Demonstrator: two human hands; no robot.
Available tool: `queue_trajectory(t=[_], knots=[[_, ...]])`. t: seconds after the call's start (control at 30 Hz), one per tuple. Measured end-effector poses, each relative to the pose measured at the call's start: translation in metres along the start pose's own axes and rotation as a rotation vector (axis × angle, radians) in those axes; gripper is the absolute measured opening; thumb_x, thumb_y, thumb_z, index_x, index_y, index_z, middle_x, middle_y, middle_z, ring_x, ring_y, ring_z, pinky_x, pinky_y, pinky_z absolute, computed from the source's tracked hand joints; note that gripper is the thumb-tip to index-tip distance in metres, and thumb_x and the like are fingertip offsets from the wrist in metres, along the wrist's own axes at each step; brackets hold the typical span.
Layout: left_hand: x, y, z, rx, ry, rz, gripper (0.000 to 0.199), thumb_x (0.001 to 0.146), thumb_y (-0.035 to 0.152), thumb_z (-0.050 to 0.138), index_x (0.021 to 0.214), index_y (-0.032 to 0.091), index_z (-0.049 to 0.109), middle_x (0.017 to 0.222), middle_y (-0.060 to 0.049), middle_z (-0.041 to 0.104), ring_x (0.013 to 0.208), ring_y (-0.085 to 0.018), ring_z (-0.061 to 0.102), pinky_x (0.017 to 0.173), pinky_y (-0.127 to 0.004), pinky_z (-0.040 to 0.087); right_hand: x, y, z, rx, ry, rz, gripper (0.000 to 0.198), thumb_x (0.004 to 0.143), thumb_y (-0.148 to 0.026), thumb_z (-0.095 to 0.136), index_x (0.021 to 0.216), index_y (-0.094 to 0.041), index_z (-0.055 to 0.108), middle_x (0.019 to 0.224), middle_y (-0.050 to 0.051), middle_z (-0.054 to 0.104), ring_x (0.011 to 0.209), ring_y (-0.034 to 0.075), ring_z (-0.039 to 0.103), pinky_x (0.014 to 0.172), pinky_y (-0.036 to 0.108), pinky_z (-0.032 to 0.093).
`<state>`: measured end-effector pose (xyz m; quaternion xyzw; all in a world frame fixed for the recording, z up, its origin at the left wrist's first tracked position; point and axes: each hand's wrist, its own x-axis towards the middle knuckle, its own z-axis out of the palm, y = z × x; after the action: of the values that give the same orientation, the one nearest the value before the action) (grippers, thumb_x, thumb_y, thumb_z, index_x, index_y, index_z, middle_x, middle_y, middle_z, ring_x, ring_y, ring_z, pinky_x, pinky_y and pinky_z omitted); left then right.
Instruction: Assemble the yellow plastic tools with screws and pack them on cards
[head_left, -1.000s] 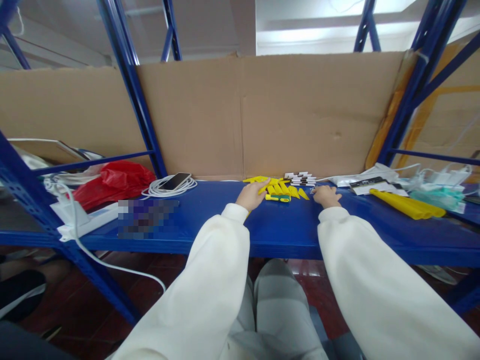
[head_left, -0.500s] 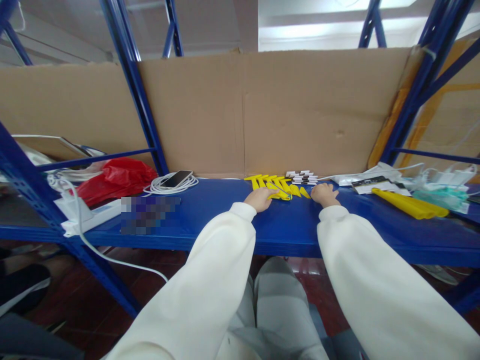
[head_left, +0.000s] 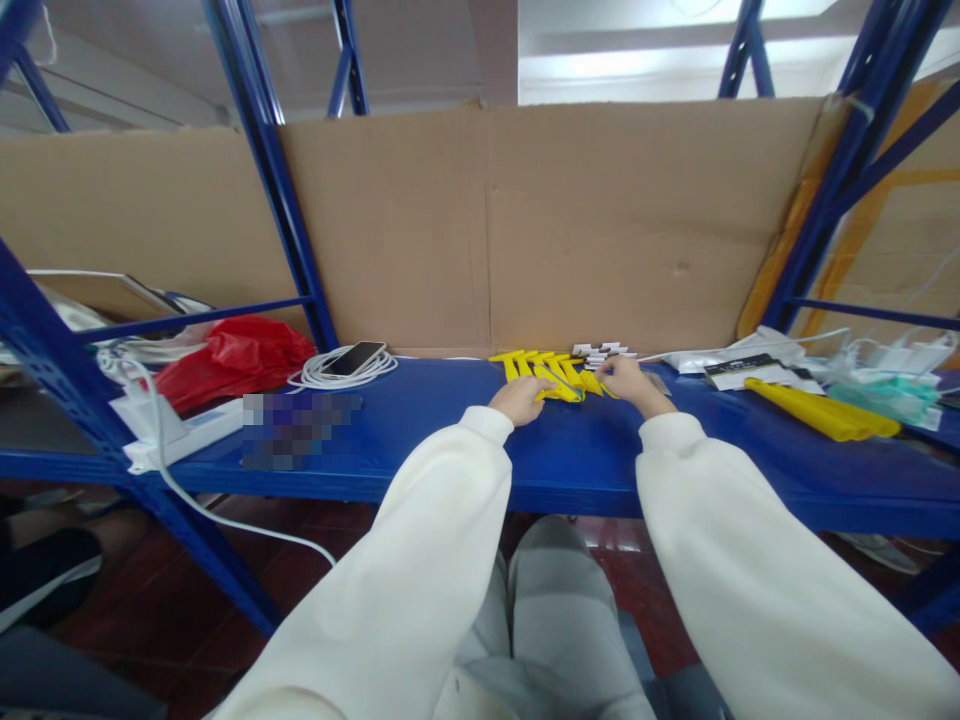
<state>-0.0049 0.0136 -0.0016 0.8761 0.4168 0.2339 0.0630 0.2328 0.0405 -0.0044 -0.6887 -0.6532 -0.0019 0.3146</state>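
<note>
While both white-sleeved arms reached to the frame's centre, the left hand [head_left: 519, 398] lay on the row of yellow plastic pieces [head_left: 551, 372] on the blue shelf [head_left: 420, 440]; the right hand [head_left: 628, 380] pinched that row's right end, its grip narrow.

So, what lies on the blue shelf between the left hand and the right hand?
In the head view, a row of small yellow plastic tools lies between the left hand and the right hand; both hands touch them. Behind sits a stack of small white pieces.
</note>
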Motion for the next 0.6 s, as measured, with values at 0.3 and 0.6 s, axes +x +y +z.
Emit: queue_trajectory(t=[0.3, 0.6], knots=[[-0.003, 0.003, 0.0, 0.04, 0.01, -0.018, 0.046, 0.088, 0.004, 0.054, 0.128, 0.021, 0.07, 0.132, -0.015, 0.068, 0.126, -0.029, 0.062, 0.112, -0.042, 0.044, -0.012, -0.039, 0.017, 0.452, -0.179, -0.227, 0.01, 0.07, -0.019, 0.065, 0.06, -0.019, 0.064, 0.072, 0.001, 0.068, 0.08, 0.02, 0.065, 0.085, 0.033, 0.051], [-0.003, 0.006, -0.001, 0.002, 0.013, -0.02, 0.046, 0.085, 0.004, 0.055, 0.123, 0.023, 0.073, 0.123, -0.013, 0.071, 0.119, -0.029, 0.065, 0.11, -0.043, 0.046, -0.013, -0.042, 0.015, 0.345, -0.184, -0.275, 0.012, 0.074, -0.019, 0.067, 0.062, -0.019, 0.067, 0.078, 0.003, 0.069, 0.084, 0.02, 0.065, 0.09, 0.034, 0.05]])
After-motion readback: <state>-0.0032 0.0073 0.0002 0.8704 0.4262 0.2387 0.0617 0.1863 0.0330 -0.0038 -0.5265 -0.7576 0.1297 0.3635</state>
